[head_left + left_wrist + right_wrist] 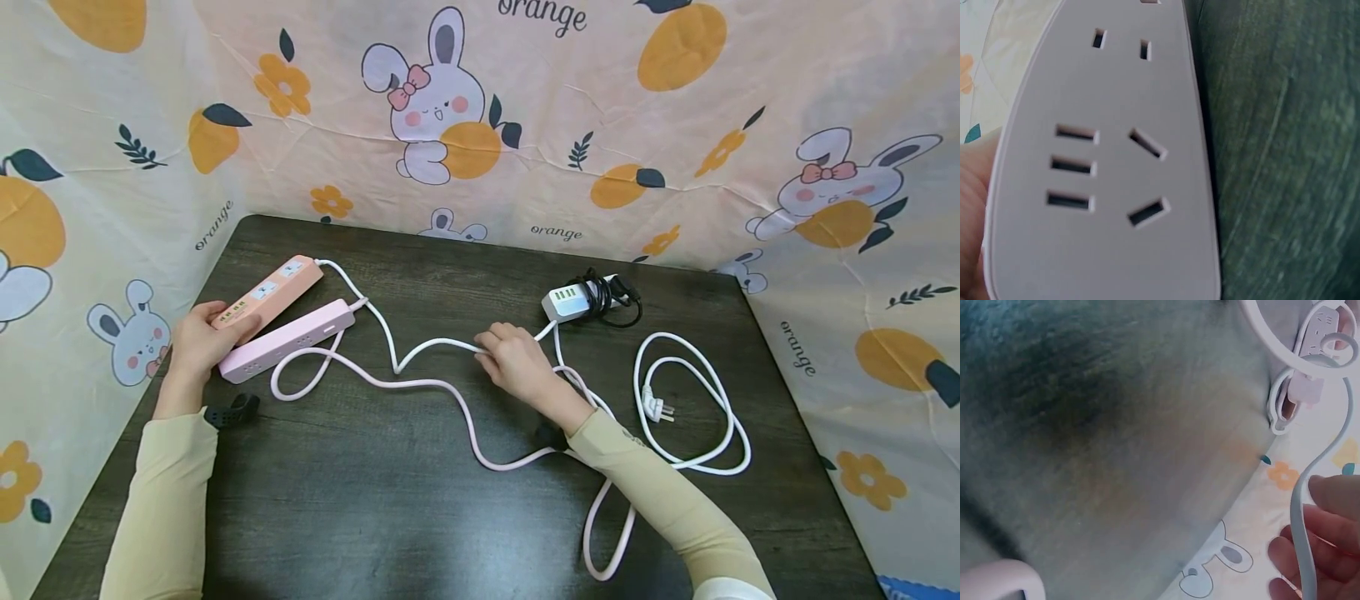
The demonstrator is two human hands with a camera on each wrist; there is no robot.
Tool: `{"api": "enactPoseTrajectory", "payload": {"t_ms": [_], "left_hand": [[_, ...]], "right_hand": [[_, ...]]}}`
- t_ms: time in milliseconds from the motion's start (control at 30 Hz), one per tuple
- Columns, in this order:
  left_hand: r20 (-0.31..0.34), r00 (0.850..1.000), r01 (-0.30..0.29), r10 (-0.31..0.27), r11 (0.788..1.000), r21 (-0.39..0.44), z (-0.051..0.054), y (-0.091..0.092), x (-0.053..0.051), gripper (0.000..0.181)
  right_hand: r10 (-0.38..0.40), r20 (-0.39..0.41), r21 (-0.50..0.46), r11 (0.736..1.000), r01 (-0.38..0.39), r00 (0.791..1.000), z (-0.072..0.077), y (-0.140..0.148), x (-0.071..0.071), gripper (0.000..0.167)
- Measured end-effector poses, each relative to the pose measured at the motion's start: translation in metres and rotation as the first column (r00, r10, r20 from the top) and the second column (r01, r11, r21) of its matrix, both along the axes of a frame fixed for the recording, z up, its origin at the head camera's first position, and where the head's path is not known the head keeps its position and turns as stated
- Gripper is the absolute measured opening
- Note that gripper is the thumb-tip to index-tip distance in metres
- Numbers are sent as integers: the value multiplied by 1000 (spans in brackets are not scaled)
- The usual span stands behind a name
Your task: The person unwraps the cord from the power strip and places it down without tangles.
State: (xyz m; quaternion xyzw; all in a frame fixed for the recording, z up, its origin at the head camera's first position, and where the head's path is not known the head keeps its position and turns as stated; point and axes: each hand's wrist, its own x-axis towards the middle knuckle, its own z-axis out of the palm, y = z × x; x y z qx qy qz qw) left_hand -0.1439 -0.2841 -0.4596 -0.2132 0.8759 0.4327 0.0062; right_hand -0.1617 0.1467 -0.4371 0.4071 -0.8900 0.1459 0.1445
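At the left of the table, my left hand (197, 346) grips the near end of a peach power strip (281, 287). Right beside it lies a pink power strip (300, 335), whose socket slots fill the left wrist view (1110, 94). A white cord (438, 342) runs from the peach strip toward the middle. There my right hand (521, 362) holds it with curled fingers; in the right wrist view the cord (1302, 544) crosses in front of the fingers. The pink strip's cord (435, 383) loops across the table and passes under my right forearm.
A white power strip (567, 302) wrapped in a black cable (600, 296) sits at the back right. Coiled white cord (738, 433) with a plug (657, 408) lies at the right. A patterned cloth (555, 150) hangs behind the dark table (360, 517).
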Motion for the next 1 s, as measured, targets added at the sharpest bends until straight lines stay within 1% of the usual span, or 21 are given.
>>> {"api": "enactPoseTrajectory", "payload": {"t_ms": [133,267,367,433,467,533,600,700,767,800,900,933,1000], "left_hand": [[-8,1000,17,-17,999,-37,5,4,1,79],[-86,996,6,-13,996,-86,11,11,1,71],[-163,987,-14,-6,992,-126,17,19,0,65],[-210,978,-28,-5,988,-152,20,24,-1,62],[-243,970,-33,-7,986,-161,22,28,-2,60],[-317,948,-39,-16,985,-167,26,37,-3,55],[-391,920,-37,-33,985,-170,31,46,-3,50],[-471,878,6,-84,986,-164,40,60,-4,44],[-502,854,54,-138,983,-177,46,67,-4,42],[-511,844,78,-162,980,-181,49,70,-4,42],[-516,826,135,-226,969,-208,58,74,0,40],[-512,826,145,-236,967,-211,62,74,2,40],[-499,833,157,-241,966,-204,66,76,5,40]], "right_hand": [[23,-48,-58,998,-26,999,5,0,-2,17],[27,-44,-103,994,-32,999,10,2,-3,19],[5,-12,-132,991,-7,1000,14,6,-3,20],[-19,7,-153,988,20,1000,16,9,-3,21],[-30,15,-167,985,32,999,17,12,-3,22],[-48,28,-203,978,53,998,18,18,-3,23],[-59,39,-250,966,67,997,19,25,-4,24],[-92,51,-319,942,104,994,21,38,-6,26],[-125,56,-356,925,137,991,23,47,-8,26],[-142,58,-367,917,153,988,23,51,-9,27],[-180,66,-402,895,191,982,25,64,-10,27],[-189,72,-412,889,202,979,25,68,-10,26],[-205,75,-429,877,217,976,26,75,-10,26]]}}
